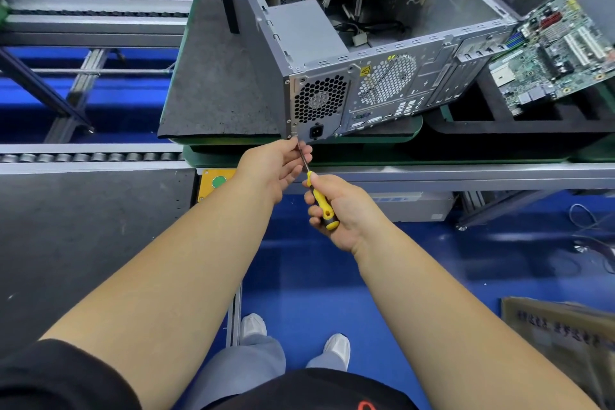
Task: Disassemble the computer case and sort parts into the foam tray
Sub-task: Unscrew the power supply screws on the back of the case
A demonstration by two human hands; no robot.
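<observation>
Both my arms reach forward: right hand fingers wrapped round the screwdriver handle, left hand fingers pinching its shaft at the computer case corner.

- Pretty bright and even overall, looks like overhead room lighting; my forearms are lit flat with hardly any shadow on them.
- Soft glare patches on the blue floor at right of centre.
- Wide-angle lens bends everything: the conveyor rails bow, and the upper corners stretch outward.
- The centre is sharpest; the computer case grilles read clearly.
- The cardboard box at lower right is smeared, its print unreadable.
- Dark shadow sits under the case's front edge and inside the foam tray.
</observation>
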